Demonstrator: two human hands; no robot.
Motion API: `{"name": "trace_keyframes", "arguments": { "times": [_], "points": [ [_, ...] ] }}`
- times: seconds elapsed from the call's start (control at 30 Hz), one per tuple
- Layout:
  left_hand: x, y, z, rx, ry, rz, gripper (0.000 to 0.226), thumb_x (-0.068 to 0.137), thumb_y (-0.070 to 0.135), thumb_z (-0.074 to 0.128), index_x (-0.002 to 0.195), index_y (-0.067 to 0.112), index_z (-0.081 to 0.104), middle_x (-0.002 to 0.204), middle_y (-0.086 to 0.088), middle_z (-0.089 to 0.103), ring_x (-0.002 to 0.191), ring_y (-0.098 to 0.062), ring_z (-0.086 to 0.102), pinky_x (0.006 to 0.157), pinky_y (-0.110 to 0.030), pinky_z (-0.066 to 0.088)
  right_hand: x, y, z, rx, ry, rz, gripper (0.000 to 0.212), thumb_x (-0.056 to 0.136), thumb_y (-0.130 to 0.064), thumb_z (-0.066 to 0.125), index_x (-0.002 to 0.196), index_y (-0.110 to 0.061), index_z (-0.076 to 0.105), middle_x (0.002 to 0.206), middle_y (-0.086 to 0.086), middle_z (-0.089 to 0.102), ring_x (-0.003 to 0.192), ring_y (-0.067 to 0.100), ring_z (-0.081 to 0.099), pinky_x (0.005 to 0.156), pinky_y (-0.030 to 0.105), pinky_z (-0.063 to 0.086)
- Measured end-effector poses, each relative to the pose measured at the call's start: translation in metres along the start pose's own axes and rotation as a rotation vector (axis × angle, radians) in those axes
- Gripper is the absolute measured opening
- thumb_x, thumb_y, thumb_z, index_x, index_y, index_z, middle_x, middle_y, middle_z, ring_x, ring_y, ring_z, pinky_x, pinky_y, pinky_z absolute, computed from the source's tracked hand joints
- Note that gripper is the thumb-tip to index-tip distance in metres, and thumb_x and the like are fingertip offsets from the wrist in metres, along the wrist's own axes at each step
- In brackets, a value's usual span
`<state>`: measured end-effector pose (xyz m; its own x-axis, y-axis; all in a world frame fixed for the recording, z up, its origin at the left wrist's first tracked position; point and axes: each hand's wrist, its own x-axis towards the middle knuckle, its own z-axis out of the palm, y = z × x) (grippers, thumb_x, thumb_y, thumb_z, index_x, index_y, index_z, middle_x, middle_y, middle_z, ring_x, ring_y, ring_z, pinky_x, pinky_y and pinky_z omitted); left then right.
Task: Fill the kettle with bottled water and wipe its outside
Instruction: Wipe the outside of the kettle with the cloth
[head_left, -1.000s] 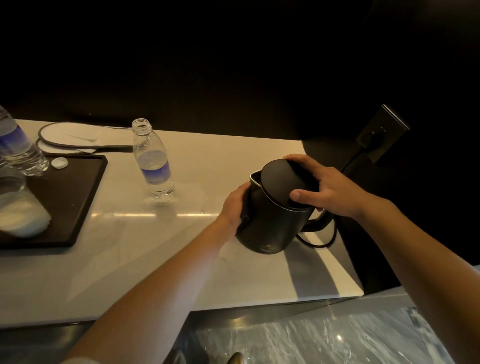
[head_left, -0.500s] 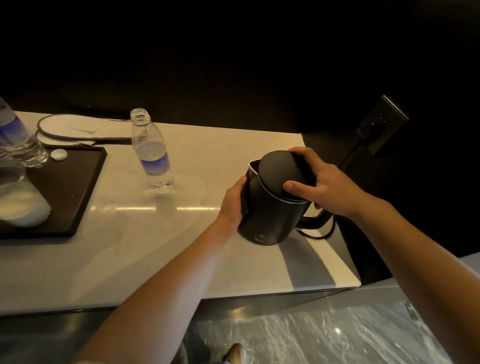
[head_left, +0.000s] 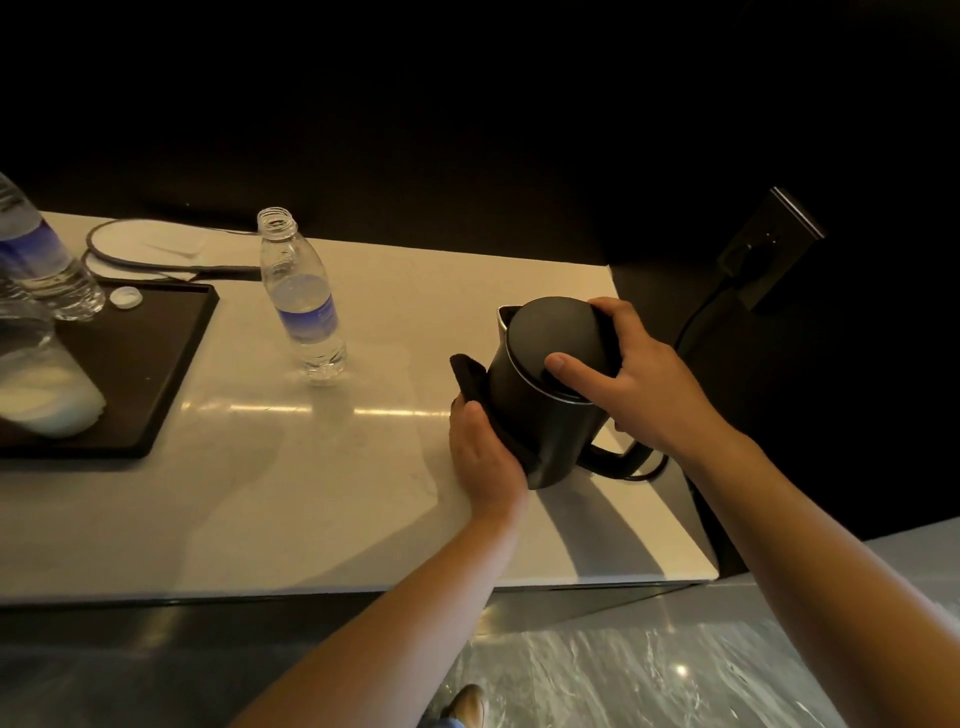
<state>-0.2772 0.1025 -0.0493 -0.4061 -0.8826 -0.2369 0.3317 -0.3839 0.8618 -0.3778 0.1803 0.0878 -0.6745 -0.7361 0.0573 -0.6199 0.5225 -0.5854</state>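
The black kettle (head_left: 545, 410) stands on the right part of the white counter (head_left: 322, 493), lid closed, spout toward the back left. My right hand (head_left: 628, 379) grips its lid from the right, thumb on top. My left hand (head_left: 483, 457) presses a dark cloth (head_left: 470, 379) against the kettle's left side. An uncapped water bottle (head_left: 304, 296) with a blue label stands upright to the left, a little water at its bottom.
A black tray (head_left: 156, 374) at left carries a white bottle cap (head_left: 125, 298), a second water bottle (head_left: 36, 260) and a glass container (head_left: 36, 384). White slippers (head_left: 150, 247) lie behind it. A black cord (head_left: 696, 317) runs to a wall socket (head_left: 769, 249). The counter's right edge is near.
My left hand slid down the kettle's left side toward its base, and the dark cloth now shows above it. The right hand stays on the lid.
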Motion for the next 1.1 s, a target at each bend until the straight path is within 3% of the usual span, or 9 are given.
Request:
{"name": "trace_keyframes", "arguments": {
  "times": [0.1,0.23,0.5,0.57,0.67,0.8,0.9,1.03,1.1],
  "points": [
    [-0.010,-0.004,0.006,0.024,0.064,0.077,0.045,0.095,0.056,0.035,0.127,0.038,0.061,0.122,-0.005,0.070,0.111,-0.019,0.068,0.093,-0.038,0.058,-0.003,-0.001,0.003,-0.026,0.025,0.021,0.093,0.070,-0.093,0.051,0.145,-0.044,0.030,0.120,-0.009,0.057,0.083,0.021,0.068,0.070,0.039,0.061],
    [-0.024,-0.005,0.016,0.054,0.168,0.151,0.056,0.098,0.052,0.030,0.141,0.025,0.053,0.135,-0.009,0.062,0.121,-0.019,0.063,0.104,-0.042,0.054,-0.006,-0.006,0.006,-0.026,0.059,0.052,0.093,0.072,-0.090,0.052,0.146,-0.039,0.030,0.120,-0.007,0.056,0.097,0.023,0.065,0.078,0.044,0.060],
    [-0.041,-0.002,0.026,0.008,0.251,0.108,0.036,0.110,0.036,0.027,0.136,0.028,0.049,0.131,-0.011,0.062,0.113,-0.016,0.065,0.091,-0.024,0.055,-0.016,-0.018,0.019,-0.021,0.135,0.134,0.098,0.073,-0.090,0.045,0.149,-0.030,0.028,0.131,0.004,0.059,0.105,0.029,0.063,0.080,0.047,0.059],
    [-0.043,0.000,0.027,-0.021,0.271,0.058,0.028,0.112,0.033,0.028,0.126,0.036,0.052,0.123,-0.005,0.065,0.104,-0.006,0.068,0.079,-0.016,0.057,-0.016,-0.018,0.019,-0.013,0.133,0.139,0.098,0.073,-0.090,0.045,0.149,-0.031,0.027,0.131,0.005,0.059,0.105,0.029,0.063,0.080,0.046,0.059],
    [-0.046,0.010,0.021,-0.081,0.276,-0.065,0.026,0.111,0.032,0.034,0.114,0.040,0.059,0.113,0.000,0.071,0.093,-0.003,0.074,0.072,-0.017,0.059,-0.015,-0.017,0.017,0.008,0.122,0.127,0.098,0.073,-0.090,0.046,0.148,-0.031,0.028,0.130,0.003,0.059,0.104,0.028,0.063,0.080,0.047,0.059],
    [-0.046,0.036,-0.003,-0.134,0.280,-0.349,0.028,0.103,0.037,0.046,0.112,0.028,0.071,0.097,-0.009,0.080,0.097,-0.032,0.073,0.073,-0.044,0.060,-0.015,-0.013,0.012,0.069,0.098,0.124,0.097,0.071,-0.092,0.049,0.147,-0.035,0.030,0.125,-0.003,0.057,0.103,0.025,0.061,0.079,0.046,0.059],
    [-0.038,0.059,-0.025,-0.208,0.234,-0.516,0.022,0.094,0.032,0.058,0.102,0.019,0.074,0.079,-0.010,0.081,0.091,-0.037,0.070,0.055,-0.042,0.059,-0.016,-0.009,0.008,0.095,0.089,0.139,0.098,0.069,-0.092,0.050,0.147,-0.036,0.030,0.126,-0.003,0.055,0.102,0.026,0.061,0.078,0.049,0.061],
    [-0.023,0.090,-0.067,-0.316,0.203,-0.517,0.039,0.102,0.035,0.048,0.123,0.012,0.072,0.119,-0.021,0.076,0.103,-0.036,0.069,0.082,-0.046,0.056,-0.017,-0.012,0.009,0.097,0.071,0.131,0.103,0.066,-0.094,0.048,0.148,-0.035,0.029,0.131,0.001,0.056,0.101,0.032,0.064,0.076,0.051,0.062],
    [-0.012,0.102,-0.094,-0.296,0.190,-0.426,0.044,0.105,0.040,0.043,0.132,0.015,0.067,0.123,-0.019,0.075,0.109,-0.035,0.070,0.085,-0.045,0.056,-0.017,-0.013,0.008,0.099,0.073,0.129,0.105,0.064,-0.096,0.047,0.148,-0.035,0.029,0.124,-0.002,0.054,0.094,0.032,0.066,0.074,0.048,0.062]
  ]
}}
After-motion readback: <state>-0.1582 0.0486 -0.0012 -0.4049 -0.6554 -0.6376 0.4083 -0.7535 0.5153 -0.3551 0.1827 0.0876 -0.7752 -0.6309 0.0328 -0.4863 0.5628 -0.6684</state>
